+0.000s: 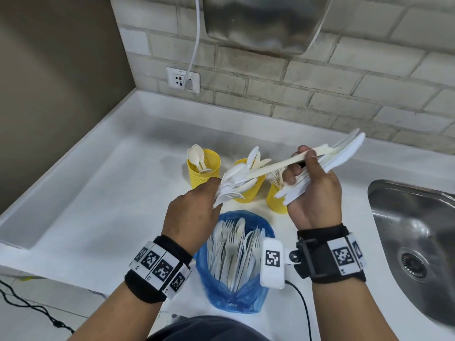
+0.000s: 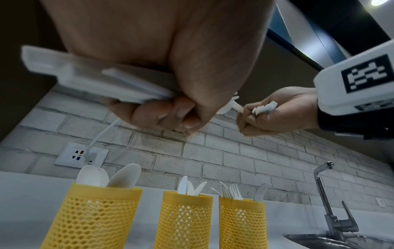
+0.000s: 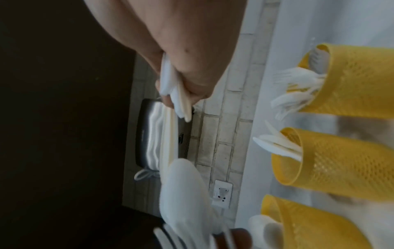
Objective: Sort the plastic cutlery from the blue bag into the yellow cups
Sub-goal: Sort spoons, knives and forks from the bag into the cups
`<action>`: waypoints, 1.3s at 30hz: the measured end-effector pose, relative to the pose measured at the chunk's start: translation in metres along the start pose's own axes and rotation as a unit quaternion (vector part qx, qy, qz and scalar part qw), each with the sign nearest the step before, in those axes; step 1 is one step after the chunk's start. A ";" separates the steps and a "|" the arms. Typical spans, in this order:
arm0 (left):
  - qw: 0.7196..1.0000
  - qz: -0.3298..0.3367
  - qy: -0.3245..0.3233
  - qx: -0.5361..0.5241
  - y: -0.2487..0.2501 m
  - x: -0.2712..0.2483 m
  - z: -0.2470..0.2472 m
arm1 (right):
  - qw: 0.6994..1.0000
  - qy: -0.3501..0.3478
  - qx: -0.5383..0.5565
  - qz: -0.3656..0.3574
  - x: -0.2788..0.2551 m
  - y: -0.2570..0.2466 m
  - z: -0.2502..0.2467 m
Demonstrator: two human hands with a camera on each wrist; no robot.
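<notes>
Above the yellow cups (image 1: 248,183), left hand (image 1: 194,212) clamped on a white cutlery bundle (image 1: 232,183), right hand (image 1: 315,193) on knives (image 1: 344,153). Between both grips, one cream knife (image 1: 275,166). Nearer the countertop (image 1: 98,205) front edge, open blue bag (image 1: 246,299) of cutlery.

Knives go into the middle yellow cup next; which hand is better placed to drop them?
Probably right: the right hand already grips the knives, above the cups. The left hand holds mixed spoons and forks.

White cutlery (image 1: 236,249) in blue bag (image 1: 248,299)

cups (image 1: 204,169): perforated yellow plastic | sink (image 1: 416,232): shiny steel | bag (image 1: 236,295): thin blue plastic
</notes>
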State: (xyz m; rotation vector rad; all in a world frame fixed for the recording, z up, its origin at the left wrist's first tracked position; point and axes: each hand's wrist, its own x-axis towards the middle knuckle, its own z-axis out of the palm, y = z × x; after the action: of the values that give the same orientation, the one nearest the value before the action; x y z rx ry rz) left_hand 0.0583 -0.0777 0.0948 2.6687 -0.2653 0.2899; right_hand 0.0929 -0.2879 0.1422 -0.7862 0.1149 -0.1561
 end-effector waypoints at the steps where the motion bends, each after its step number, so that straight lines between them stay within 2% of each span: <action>1: 1.000 0.001 0.000 -0.003 0.000 0.000 0.000 | 0.999 0.007 0.033 0.018 0.003 -0.002 -0.006; 4: 1.000 0.004 0.003 -0.018 0.002 0.001 0.000 | 0.993 0.032 0.100 0.057 0.006 -0.007 -0.021; 7: 1.000 0.011 0.006 -0.026 0.004 0.001 0.001 | 0.981 0.020 0.181 0.072 0.002 -0.012 -0.024; 9: 0.999 0.013 0.005 -0.031 0.005 0.000 0.002 | 0.975 0.018 0.214 0.057 0.001 -0.014 -0.023; 12: 0.999 0.019 0.007 -0.035 0.005 0.000 0.003 | 0.982 -0.001 0.187 0.011 -0.002 -0.015 -0.016; 15: 0.999 0.027 0.009 -0.041 0.006 0.000 0.004 | 0.990 -0.023 0.134 -0.024 -0.006 -0.017 -0.007; 19: 0.997 0.038 0.009 -0.066 0.004 -0.001 0.004 | 0.999 0.004 0.019 -0.049 -0.016 -0.018 0.009; 26: 0.994 0.048 0.032 -0.094 0.003 -0.004 0.001 | 0.989 -0.038 -0.121 -0.076 -0.025 -0.009 0.020; 29: 0.992 0.053 0.043 -0.102 0.002 -0.004 0.001 | 0.974 -0.056 -0.206 -0.074 -0.028 -0.005 0.021; 34: 0.991 0.054 0.065 -0.101 0.002 -0.005 -0.003 | 0.926 -0.079 -0.362 -0.072 -0.030 0.001 0.016; 39: 0.990 0.048 0.101 -0.080 0.000 -0.006 -0.006 | 0.898 -0.114 -0.420 -0.074 -0.034 0.003 0.015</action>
State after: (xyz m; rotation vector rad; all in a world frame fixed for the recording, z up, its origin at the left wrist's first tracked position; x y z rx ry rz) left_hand 0.0512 -0.0742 0.0991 2.4502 -0.3383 0.5423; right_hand 0.0626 -0.2693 0.1516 -1.6747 -0.1149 -0.1552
